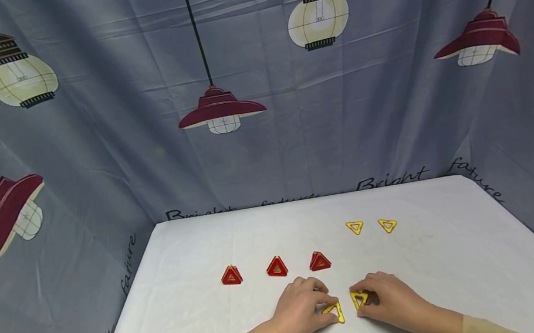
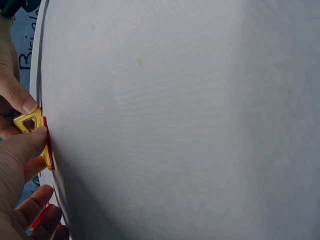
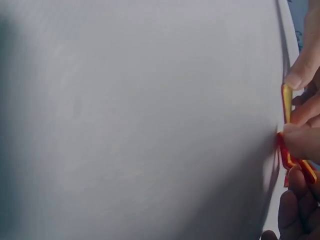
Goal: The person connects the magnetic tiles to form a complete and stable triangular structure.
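My left hand (image 1: 300,310) pinches a yellow triangular frame (image 1: 340,313) between thumb and fingers, just above or on the white table. Facing it, the right hand (image 1: 391,300) pinches another yellow triangular frame (image 1: 354,301). In the head view a narrow gap separates the two frames. Red shows along the edge of the left-hand frame (image 2: 48,152) in the left wrist view, and on the right-hand frame in the right wrist view, where fingers (image 3: 300,142) partly hide the pieces. Beyond the hands stand three red pyramid-like triangle pieces: left (image 1: 228,281), middle (image 1: 277,274) and right (image 1: 320,267).
Two more yellow triangular frames, one left (image 1: 354,223) and one right (image 1: 387,221), lie flat toward the back right of the white table (image 1: 193,328). A grey-blue curtain (image 1: 287,157) printed with lamps surrounds the table at the back and sides.
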Demonstrator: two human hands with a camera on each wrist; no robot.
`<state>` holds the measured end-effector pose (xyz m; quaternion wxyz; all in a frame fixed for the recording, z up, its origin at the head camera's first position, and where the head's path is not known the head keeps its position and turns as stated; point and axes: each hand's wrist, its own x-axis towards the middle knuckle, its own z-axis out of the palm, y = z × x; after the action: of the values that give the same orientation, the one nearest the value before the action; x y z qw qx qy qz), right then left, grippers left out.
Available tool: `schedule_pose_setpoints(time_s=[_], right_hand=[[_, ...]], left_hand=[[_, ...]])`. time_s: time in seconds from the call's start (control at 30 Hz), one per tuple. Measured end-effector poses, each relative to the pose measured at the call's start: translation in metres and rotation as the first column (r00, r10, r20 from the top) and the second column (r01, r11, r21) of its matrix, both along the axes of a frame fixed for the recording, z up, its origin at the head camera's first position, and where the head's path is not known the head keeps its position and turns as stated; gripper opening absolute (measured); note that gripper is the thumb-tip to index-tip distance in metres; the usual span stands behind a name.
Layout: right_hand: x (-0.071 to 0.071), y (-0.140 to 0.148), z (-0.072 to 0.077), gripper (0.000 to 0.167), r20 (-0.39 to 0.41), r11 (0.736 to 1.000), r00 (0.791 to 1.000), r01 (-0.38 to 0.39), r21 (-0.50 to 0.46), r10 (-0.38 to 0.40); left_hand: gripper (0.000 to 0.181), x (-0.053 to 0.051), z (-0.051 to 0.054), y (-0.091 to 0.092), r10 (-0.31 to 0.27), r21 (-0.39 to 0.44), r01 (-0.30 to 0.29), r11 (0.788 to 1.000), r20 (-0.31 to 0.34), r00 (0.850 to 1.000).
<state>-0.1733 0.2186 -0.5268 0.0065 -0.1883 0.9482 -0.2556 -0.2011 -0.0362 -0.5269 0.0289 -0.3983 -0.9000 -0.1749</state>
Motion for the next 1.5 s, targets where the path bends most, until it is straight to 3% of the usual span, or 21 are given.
schedule_pose_setpoints(time_s=[0.2,0.4,0.7,1.13,1.5], right_hand=[[-0.001,-0.004,0.001,0.04,0.08,0.998,0.996,0.036,-0.045,-0.033],[-0.002,-0.006,0.002,0.039,0.131,0.991,0.991,0.03,-0.128,-0.013],[0.0,-0.01,0.002,0.039,0.145,0.985,0.989,0.043,-0.168,-0.019],[-0.002,-0.018,0.001,0.037,0.122,0.979,0.991,-0.033,-0.203,0.058],[-0.003,-0.026,0.002,0.035,0.141,0.976,0.988,-0.024,-0.214,0.055]], left_hand=[[0.031,0.0,-0.001,0.002,0.008,0.007,-0.008,1.0,-0.007,1.0],[0.031,-0.002,-0.004,0.003,0.01,0.023,-0.01,1.0,-0.015,1.0],[0.031,-0.002,-0.006,0.003,0.022,0.042,-0.022,0.999,0.004,1.0],[0.03,-0.002,-0.005,0.003,0.037,0.054,-0.039,0.998,0.033,0.999],[0.031,-0.002,-0.004,0.003,0.047,0.064,-0.051,0.997,0.056,0.997]])
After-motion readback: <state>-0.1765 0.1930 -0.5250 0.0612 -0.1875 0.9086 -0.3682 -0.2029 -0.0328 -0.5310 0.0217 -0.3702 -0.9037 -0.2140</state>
